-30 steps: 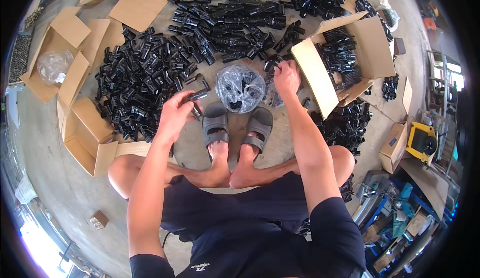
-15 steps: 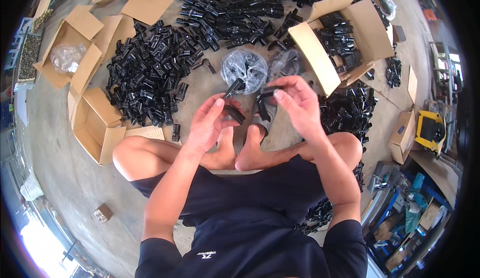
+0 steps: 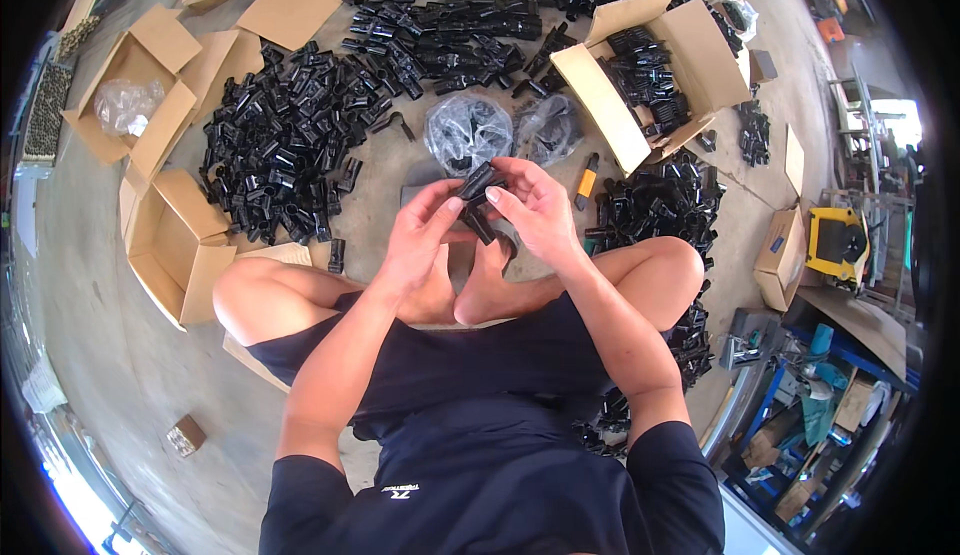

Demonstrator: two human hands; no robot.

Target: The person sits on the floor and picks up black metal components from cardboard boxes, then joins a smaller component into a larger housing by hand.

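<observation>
My left hand (image 3: 412, 240) and my right hand (image 3: 543, 218) meet above my feet. Their fingers close around a black metal pipe connector (image 3: 477, 181) made of short, curved tube-like pieces. One arm of it slants up between the hands, and another black piece (image 3: 478, 224) points down below the fingers. Whether these pieces are fully joined is hidden by my fingertips. Just beyond lie a clear plastic bag (image 3: 468, 133) and a second plastic bag (image 3: 549, 129) with dark contents.
Loose black connector pieces (image 3: 285, 135) are heaped at the left, with another heap (image 3: 660, 205) at the right. Longer assembled fittings (image 3: 450, 30) lie behind. An open carton (image 3: 710, 50) holds more. A yellow-and-black tool (image 3: 587, 180) rests near my right knee. An open box (image 3: 165, 235) stands left.
My hands have come together, and the black pieces held apart in each now meet between them. The view has shifted slightly, showing the yellow-and-black tool and a person's arm at the far right.
</observation>
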